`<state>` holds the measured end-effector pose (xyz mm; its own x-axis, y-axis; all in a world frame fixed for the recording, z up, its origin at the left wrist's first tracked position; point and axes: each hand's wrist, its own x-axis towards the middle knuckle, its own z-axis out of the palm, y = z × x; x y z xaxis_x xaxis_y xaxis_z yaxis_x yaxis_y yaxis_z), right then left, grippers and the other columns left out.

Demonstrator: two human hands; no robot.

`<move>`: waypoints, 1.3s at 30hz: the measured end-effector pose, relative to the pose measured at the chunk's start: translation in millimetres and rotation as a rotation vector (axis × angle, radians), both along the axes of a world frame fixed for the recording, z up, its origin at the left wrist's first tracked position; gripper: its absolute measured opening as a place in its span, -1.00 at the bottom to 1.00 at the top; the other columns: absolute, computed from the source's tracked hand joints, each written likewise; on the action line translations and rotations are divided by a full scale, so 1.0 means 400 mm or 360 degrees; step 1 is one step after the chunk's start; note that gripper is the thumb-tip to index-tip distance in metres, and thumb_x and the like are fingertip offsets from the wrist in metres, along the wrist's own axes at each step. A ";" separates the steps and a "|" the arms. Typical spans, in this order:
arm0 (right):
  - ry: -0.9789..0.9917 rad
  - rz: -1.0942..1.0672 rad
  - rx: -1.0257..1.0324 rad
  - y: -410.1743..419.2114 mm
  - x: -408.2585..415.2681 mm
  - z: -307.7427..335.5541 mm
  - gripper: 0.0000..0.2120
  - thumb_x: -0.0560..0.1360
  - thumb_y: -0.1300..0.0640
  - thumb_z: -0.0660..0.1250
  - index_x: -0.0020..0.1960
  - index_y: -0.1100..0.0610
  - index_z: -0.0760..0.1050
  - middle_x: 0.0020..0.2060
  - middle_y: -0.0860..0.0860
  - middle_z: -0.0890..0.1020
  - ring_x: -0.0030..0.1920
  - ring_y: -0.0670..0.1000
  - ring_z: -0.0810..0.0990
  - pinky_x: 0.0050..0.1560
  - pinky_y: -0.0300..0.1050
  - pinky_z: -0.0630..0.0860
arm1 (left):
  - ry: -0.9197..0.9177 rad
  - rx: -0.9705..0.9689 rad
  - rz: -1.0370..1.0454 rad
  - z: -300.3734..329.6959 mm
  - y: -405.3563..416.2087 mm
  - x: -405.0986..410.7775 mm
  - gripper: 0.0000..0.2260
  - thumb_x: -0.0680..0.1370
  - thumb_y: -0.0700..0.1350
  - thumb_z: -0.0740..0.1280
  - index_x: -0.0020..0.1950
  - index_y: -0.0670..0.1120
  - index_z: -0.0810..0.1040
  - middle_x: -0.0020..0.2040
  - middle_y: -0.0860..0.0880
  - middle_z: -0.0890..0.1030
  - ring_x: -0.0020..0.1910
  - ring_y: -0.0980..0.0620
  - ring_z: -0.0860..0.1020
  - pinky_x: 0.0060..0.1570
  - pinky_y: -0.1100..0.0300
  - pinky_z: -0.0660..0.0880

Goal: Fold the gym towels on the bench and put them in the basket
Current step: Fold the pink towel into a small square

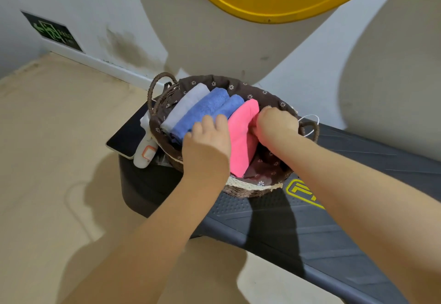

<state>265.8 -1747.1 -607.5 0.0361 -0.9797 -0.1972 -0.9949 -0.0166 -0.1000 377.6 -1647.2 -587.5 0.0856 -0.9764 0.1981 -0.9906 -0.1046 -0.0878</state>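
Seating the pink towel in the basket

The basket (253,188) stands on the left end of the dark bench (334,220) and holds four folded towels side by side: a white towel (186,104), two blue towels (202,108) and the pink towel (243,136) at the right. The right hand (276,125) has its fingers curled down against the right edge of the pink towel; whether they pinch the cloth cannot be told. The left hand (207,141) lies with fairly straight fingers on the blue towels, holding nothing. To seat the towel well, press the blue towels leftward, slide the pink towel down along the lining until its fold sits level with the others, then withdraw the fingers without dragging the fold open. No unfolded towel shows on the bench, so the task is judged almost complete.
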 end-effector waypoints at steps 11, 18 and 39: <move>-0.1150 0.0063 0.0556 0.038 -0.029 0.026 -0.43 0.49 0.44 -0.05 0.42 0.09 0.30 0.36 0.11 0.42 0.34 0.11 0.40 0.13 -0.16 0.44 | 0.0207 0.1370 -0.0563 -0.007 -0.016 -0.038 -0.44 0.60 0.23 -0.17 0.48 0.00 0.23 0.54 0.05 0.08 0.50 0.01 0.06 0.44 0.05 0.06; -0.0543 0.0561 0.0772 0.048 -0.033 0.016 -0.16 0.42 0.40 0.02 0.51 -0.09 -0.31 0.53 0.13 -0.02 0.47 0.15 0.19 0.39 -0.10 0.23 | 0.0215 0.1131 -0.0333 -0.020 0.026 0.001 -0.18 0.43 0.44 -0.12 0.51 -0.07 0.11 0.53 0.04 0.12 0.50 0.03 0.13 0.45 0.06 0.09; -0.0191 0.0958 -0.0705 0.191 -0.160 0.164 -0.61 0.35 0.26 0.12 0.15 0.21 0.49 -0.05 0.15 0.62 -0.05 0.22 0.59 -0.20 -0.01 0.49 | 0.0425 -0.0253 -0.0762 0.036 0.123 -0.055 -0.52 0.37 0.11 0.20 0.09 -0.20 0.60 -0.22 -0.06 0.63 -0.28 -0.06 0.60 -0.38 0.18 0.54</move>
<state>201.7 -1670.7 -541.9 0.5863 -0.7707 0.2495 -0.7841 -0.6173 -0.0643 355.6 -1598.1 -572.9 -0.2916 -0.8786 0.3782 -0.9166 0.3697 0.1520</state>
